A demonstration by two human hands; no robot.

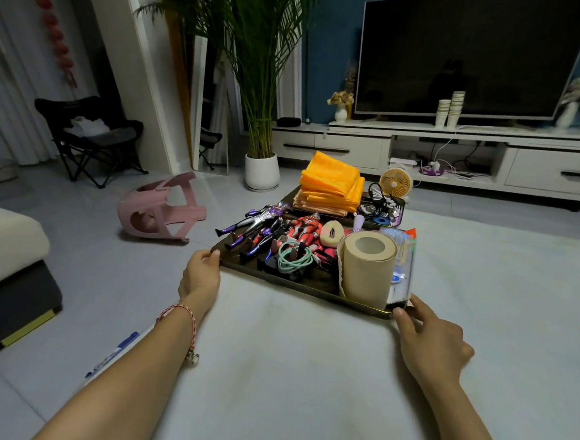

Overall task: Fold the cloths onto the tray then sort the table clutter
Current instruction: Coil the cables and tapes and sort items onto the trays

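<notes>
Since the cloths (330, 185) lie folded, we are at sorting: our left hand (201, 272) and right hand (425, 329) grip the clutter tray (294, 286), which probably needs a level lift next.

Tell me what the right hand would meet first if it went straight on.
The right hand holds the near corner of the dark rectangular tray; past that rim, probably the upright beige paper roll comes first.
</notes>
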